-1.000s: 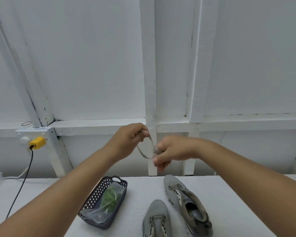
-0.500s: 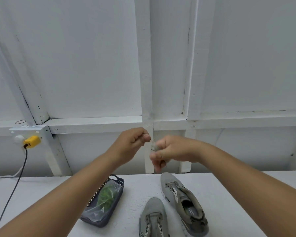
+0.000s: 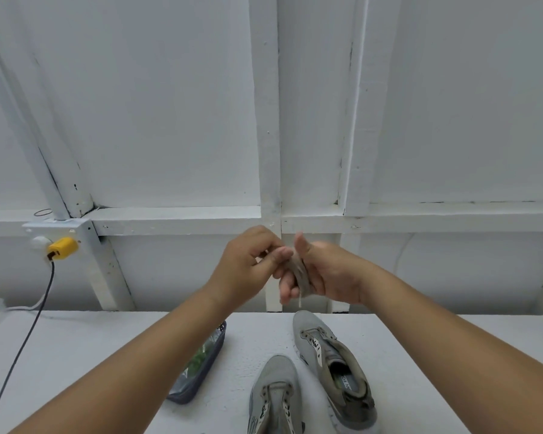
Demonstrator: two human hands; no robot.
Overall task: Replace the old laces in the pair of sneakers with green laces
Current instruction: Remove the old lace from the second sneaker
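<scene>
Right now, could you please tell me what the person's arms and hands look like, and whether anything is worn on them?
Both forearms are bare up to the frame's edge: no sleeves show. The left hand and right hand wear no gloves, and no watch, bracelet or ring is visible. No markings show.

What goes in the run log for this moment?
hands: left and right winding old lace | sneakers: unlaced, on table | green laces: bagged
</scene>
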